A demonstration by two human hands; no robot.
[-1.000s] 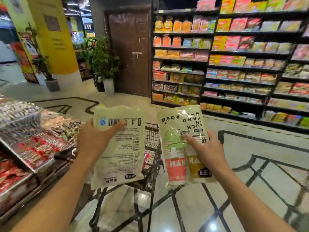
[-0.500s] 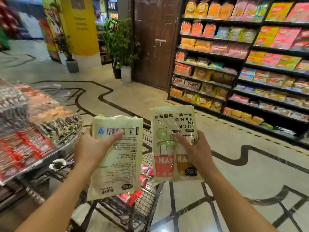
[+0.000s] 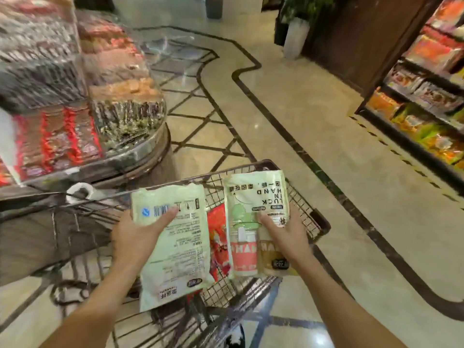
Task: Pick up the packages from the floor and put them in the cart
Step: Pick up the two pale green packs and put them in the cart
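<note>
My left hand grips a pale green package with its barcode side up. In my right hand is a second pale green package, printed with cups and the words LUCK IN HAND. Both packages hang over the basket of the wire shopping cart right in front of me. A red package lies inside the cart, showing between the two held ones.
A round display stand of wrapped snacks is close on the left, touching the cart's side. Shelves of packaged goods line the right. Tan tiled floor with dark inlay lines stretches ahead toward a white planter.
My view has tilted down and I have come closer to the cart. Both hands with their packages have lowered from chest height to just over the cart's basket.
</note>
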